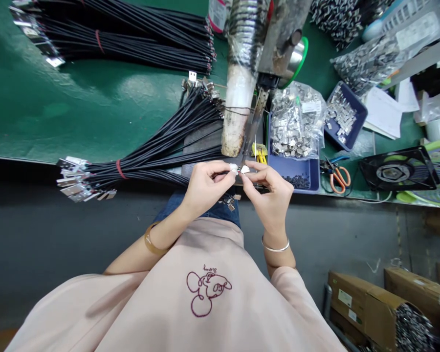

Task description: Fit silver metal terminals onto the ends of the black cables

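My left hand (204, 188) pinches the end of a black cable (225, 172) at the front edge of the green bench (77, 112). My right hand (269, 193) is closed in a pinch on a small metal shell (245, 169), held right against the cable end. Both hands meet just below a wrapped machine head (242, 98). A bundle of black cables (157, 151) tied with a red band lies to the left, its metal connectors (77, 178) hanging over the bench edge.
A second cable bundle (132, 39) lies at the far back. A blue tray (297, 171) holds a bag of metal shells (295, 122); another blue tray (346, 117) sits behind. Orange-handled scissors (337, 176), a black fan (399, 171), and cardboard boxes (388, 298) are at the right.
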Demonstrator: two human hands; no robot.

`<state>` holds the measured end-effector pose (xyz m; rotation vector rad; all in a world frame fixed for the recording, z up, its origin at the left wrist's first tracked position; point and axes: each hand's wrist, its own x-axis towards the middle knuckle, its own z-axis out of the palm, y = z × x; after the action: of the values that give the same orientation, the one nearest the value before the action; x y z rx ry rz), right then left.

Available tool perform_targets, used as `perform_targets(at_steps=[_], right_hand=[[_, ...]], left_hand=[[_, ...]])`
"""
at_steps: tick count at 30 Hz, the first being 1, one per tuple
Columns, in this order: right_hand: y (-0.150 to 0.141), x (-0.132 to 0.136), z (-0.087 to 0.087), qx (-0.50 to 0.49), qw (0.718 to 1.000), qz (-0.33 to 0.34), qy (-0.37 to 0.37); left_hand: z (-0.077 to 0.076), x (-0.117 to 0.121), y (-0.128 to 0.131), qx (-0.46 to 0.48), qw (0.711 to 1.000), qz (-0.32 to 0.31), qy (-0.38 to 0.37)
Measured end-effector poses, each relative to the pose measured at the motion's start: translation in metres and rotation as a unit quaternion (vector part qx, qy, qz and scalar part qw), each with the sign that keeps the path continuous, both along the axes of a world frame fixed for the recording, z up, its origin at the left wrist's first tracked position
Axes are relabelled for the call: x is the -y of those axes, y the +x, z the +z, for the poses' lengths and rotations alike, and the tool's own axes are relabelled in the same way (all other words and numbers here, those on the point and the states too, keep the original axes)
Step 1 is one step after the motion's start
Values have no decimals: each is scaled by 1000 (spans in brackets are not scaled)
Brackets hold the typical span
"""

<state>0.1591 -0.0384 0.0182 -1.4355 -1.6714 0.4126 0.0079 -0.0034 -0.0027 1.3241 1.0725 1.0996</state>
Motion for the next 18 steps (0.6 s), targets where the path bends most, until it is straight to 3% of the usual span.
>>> perform_targets(at_steps=[18], right_hand=[[6,5,-2,28,999,17,2]], left_hand=[[3,4,2,-80,996,-15,38]])
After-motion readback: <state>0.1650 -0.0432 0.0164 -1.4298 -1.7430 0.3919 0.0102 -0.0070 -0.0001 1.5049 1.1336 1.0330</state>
